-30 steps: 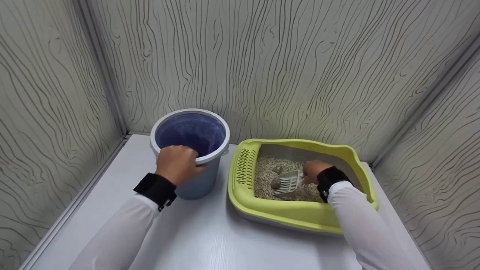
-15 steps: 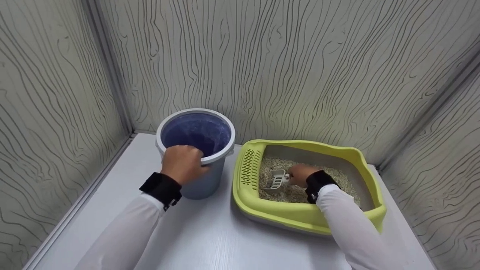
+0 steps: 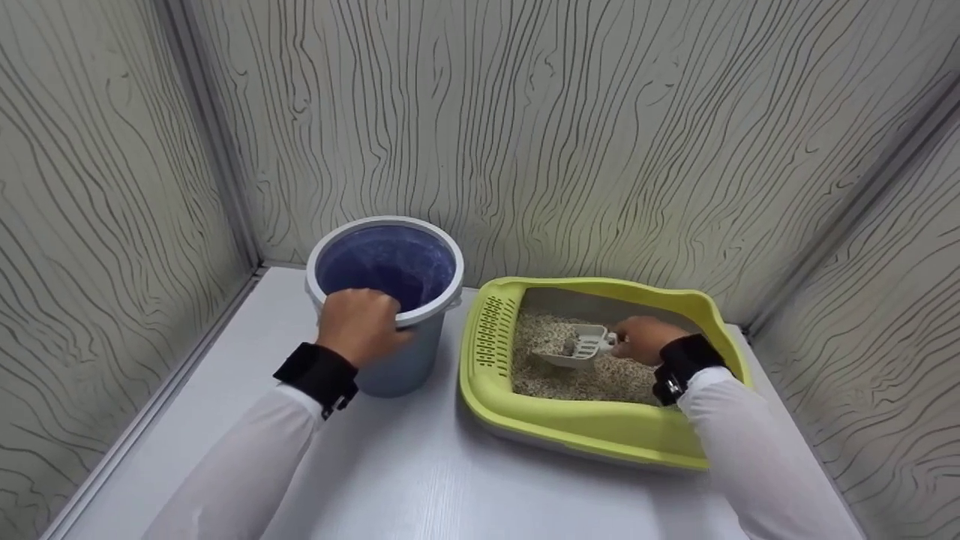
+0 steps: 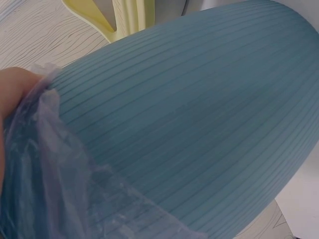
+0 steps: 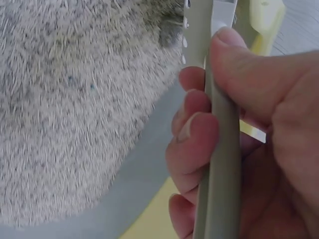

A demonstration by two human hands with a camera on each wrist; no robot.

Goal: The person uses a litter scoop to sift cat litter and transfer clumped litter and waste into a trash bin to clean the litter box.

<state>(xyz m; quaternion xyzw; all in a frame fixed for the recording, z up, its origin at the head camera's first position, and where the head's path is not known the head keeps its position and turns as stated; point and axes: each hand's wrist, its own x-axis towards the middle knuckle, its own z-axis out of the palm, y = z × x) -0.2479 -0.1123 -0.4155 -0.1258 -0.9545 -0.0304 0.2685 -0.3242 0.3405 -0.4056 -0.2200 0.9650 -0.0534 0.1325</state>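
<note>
My left hand [image 3: 360, 326] grips the near rim of a blue bucket [image 3: 385, 220]. A thin clear plastic liner [image 4: 75, 184] hangs over the bucket's ribbed outside in the left wrist view, bunched under the thumb. My right hand [image 3: 649, 340] holds a pale grey slotted litter scoop [image 3: 589, 346], its fingers and thumb curled round the handle [image 5: 223, 164]. On the scoop lies a small greyish clump [image 3: 568, 346]. Beneath it spreads pelleted cat litter [image 3: 600, 382] inside a yellow-green litter box [image 3: 577, 414]. The left fingertips are hidden in the head view.
Bucket and litter box stand side by side on a white table [image 3: 420, 480]. Wood-patterned panels [image 3: 480, 135] close in the back and both sides. A perforated ledge [image 3: 491, 334] forms the box's left end.
The scoop pushed leftward through the litter, then came up and back to the right with a clump on it. My left hand has kept its grip on the bucket rim.
</note>
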